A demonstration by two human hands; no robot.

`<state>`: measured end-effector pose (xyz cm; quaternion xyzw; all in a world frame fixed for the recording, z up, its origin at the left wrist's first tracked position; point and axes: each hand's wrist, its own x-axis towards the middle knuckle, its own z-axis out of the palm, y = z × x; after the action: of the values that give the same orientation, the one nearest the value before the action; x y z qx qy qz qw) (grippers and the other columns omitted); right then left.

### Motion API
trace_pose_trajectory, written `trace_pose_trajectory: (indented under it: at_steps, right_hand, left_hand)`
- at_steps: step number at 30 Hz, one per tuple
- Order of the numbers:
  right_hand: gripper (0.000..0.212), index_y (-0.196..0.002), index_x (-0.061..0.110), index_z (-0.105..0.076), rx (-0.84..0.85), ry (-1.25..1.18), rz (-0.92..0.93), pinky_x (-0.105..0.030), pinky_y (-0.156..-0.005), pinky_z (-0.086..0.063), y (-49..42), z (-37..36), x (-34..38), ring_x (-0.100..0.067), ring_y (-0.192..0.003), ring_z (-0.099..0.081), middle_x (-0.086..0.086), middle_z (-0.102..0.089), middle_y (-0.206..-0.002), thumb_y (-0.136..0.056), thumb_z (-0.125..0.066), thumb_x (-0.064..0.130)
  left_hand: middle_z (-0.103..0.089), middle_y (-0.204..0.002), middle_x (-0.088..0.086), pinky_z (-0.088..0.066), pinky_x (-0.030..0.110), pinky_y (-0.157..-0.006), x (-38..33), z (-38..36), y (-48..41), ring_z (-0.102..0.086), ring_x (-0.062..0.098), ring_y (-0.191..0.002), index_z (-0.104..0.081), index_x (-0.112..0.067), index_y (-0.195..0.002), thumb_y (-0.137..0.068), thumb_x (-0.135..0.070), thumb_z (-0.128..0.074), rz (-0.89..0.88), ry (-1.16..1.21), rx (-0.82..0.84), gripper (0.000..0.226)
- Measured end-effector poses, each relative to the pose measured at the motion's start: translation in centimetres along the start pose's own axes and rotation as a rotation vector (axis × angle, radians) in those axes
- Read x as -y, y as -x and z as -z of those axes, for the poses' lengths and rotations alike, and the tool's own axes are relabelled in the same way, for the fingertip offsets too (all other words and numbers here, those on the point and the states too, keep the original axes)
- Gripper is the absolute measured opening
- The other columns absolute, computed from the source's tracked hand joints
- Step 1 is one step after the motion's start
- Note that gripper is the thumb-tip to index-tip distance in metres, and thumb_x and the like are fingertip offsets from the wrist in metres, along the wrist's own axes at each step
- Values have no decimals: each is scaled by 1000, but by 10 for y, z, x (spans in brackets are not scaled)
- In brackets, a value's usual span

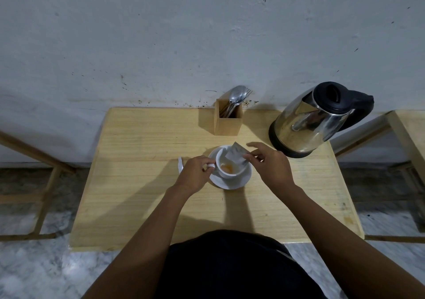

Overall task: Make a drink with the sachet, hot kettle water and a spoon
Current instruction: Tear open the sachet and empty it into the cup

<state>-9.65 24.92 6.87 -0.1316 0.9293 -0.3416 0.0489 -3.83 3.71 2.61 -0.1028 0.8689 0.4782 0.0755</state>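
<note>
Right hand [273, 169] pinches the silvery foil sachet [235, 155] tipped over the white cup [226, 167], orange powder already in the bottom; left hand [195, 174] closes on the cup's handle. I'd tap the sachet so nothing clings. Shiny steel kettle [312, 124] waits on the pale wooden desk [142, 183].

One cup [227, 166], one saucer [232, 181], one kettle [308, 124], one sachet [236, 155], two hands [195, 174].
</note>
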Motion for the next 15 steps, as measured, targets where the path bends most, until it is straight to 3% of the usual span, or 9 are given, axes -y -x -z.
trace_pose_trajectory:
  at_steps: [4, 8, 11, 15]
  right_hand:
    - [7, -91, 28, -77, -16, 36, 22, -37, -67, -54, -1, 0, -1, -14, -73, -67, 9, -75, -81, -85, -73, 26]
    - [17, -102, 25, -76, -32, -8, 11, -32, -71, -54, -1, 1, 0, -12, -75, -67, 8, -75, -85, -86, -73, 28]
    - [4, -86, 27, -79, -69, 70, 71, -36, -64, -54, 2, 1, 1, -13, -71, -66, 10, -75, -80, -84, -75, 27]
    - [3, -83, 29, -77, -85, 93, 54, -27, -59, -46, 2, 0, 2, -9, -70, -61, 13, -73, -84, -83, -75, 31]
  left_hand:
    - [-67, -102, 7, -40, 18, -66, -1, 0, 1, -52, 3, -68, -68, -5, -102, -90, -10, -56, 7, 10, -5, 18]
    - [-67, -103, 8, -39, 24, -72, -1, -1, 1, -52, 2, -68, -68, -4, -103, -90, -10, -56, 9, 17, -7, 19]
    - [-67, -105, 6, -40, 24, -73, -1, 0, 2, -52, 3, -69, -68, -7, -105, -90, -12, -56, 22, 33, -11, 20]
    - [-68, -108, 2, -42, 24, -76, -1, 0, 3, -58, 9, -79, -68, -12, -108, -90, -17, -56, 22, 38, -2, 21]
